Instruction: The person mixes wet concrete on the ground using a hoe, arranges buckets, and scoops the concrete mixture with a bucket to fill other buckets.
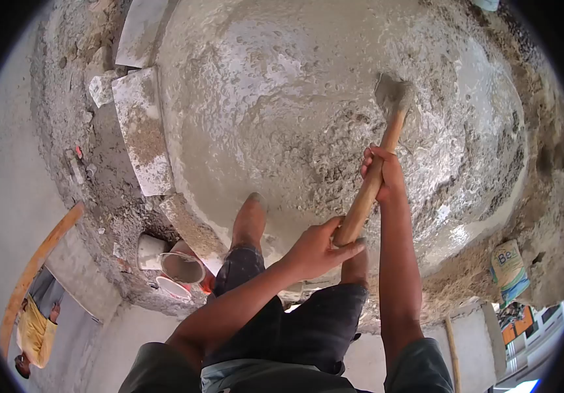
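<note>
Both of my hands grip the wooden handle of a hoe [368, 195]. Its head [393, 93], coated in grey mix, rests in a wide pool of wet mortar [275, 124]. My left hand [323, 250] is closed around the butt end of the handle, low and close to my knees. Farther up the shaft, my right hand [384, 171] wraps around it with bent fingers. Part of the hoe's blade is sunk in the mortar or hidden by it. Lumpy, thicker mortar lies just left of the handle.
My bare foot [250, 219] stands at the mortar's near edge. Pale blocks [143, 131] border the left side, with buckets [182, 267] below them. A printed sack [509, 270] lies at right. A person in a yellow shirt [36, 333] is at lower left, near a curved-looking wooden plank [33, 275].
</note>
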`<control>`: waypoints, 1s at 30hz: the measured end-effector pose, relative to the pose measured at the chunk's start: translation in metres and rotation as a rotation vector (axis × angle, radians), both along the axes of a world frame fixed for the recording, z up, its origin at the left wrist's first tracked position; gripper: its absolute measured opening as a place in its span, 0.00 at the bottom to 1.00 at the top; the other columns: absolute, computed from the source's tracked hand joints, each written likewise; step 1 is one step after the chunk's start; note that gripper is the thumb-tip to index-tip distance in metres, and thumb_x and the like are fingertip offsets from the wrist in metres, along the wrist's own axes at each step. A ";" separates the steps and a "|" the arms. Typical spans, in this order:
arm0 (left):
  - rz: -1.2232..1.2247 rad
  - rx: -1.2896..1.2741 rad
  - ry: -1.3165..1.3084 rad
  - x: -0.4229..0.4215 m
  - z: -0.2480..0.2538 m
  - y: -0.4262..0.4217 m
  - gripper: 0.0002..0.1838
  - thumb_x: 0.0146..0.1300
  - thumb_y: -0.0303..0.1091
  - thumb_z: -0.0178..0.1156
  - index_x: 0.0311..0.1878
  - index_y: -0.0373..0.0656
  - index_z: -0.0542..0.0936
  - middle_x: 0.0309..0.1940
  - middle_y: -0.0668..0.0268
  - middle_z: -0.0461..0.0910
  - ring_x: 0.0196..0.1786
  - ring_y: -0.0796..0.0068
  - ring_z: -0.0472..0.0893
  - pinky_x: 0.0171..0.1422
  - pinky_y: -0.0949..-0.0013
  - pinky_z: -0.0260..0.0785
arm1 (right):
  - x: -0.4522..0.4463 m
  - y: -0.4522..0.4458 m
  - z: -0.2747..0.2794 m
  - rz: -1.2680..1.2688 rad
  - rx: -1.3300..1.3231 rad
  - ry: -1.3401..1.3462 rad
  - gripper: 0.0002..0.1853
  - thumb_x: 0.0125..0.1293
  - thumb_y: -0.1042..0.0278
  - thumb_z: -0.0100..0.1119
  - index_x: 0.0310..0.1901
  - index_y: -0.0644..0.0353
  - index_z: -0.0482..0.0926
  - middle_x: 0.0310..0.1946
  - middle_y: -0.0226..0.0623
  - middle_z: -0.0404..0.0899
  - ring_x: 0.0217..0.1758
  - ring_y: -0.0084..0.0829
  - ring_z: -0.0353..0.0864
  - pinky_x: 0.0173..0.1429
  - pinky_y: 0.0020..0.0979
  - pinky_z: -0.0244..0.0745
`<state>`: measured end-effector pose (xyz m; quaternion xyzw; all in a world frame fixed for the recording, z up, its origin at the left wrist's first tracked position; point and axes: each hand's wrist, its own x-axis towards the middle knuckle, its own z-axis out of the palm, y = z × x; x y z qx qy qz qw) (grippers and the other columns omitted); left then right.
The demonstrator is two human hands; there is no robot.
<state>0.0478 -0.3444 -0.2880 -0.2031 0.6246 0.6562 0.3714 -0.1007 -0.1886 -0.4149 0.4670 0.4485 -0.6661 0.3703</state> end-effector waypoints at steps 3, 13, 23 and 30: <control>0.083 0.330 -0.057 -0.006 0.029 -0.039 0.20 0.70 0.38 0.58 0.59 0.38 0.73 0.30 0.64 0.77 0.32 0.84 0.76 0.36 0.73 0.70 | -0.059 -0.009 -0.003 0.304 0.014 -0.098 0.09 0.64 0.72 0.58 0.43 0.61 0.70 0.27 0.30 0.72 0.23 0.19 0.70 0.24 0.24 0.72; 0.080 -0.551 -0.249 0.180 -0.091 -0.265 0.17 0.63 0.43 0.61 0.51 0.44 0.80 0.30 0.60 0.84 0.32 0.64 0.83 0.38 0.63 0.74 | -0.162 -0.086 -0.025 0.674 0.027 -0.220 0.09 0.69 0.69 0.55 0.35 0.56 0.65 0.17 0.23 0.66 0.15 0.14 0.65 0.17 0.17 0.66; 0.318 -0.333 -0.353 0.135 -0.112 -0.229 0.15 0.66 0.37 0.60 0.51 0.39 0.79 0.26 0.65 0.81 0.25 0.80 0.77 0.30 0.74 0.70 | -0.192 -0.035 -0.035 0.677 -0.089 -0.370 0.08 0.68 0.67 0.58 0.39 0.55 0.68 0.23 0.26 0.71 0.17 0.14 0.69 0.17 0.18 0.69; 0.432 -0.269 -0.343 0.098 -0.106 -0.197 0.15 0.67 0.36 0.59 0.54 0.40 0.77 0.27 0.69 0.79 0.24 0.83 0.74 0.27 0.77 0.66 | -0.186 -0.020 -0.034 0.628 -0.075 -0.333 0.09 0.65 0.69 0.61 0.34 0.56 0.68 0.20 0.26 0.71 0.15 0.16 0.68 0.17 0.19 0.68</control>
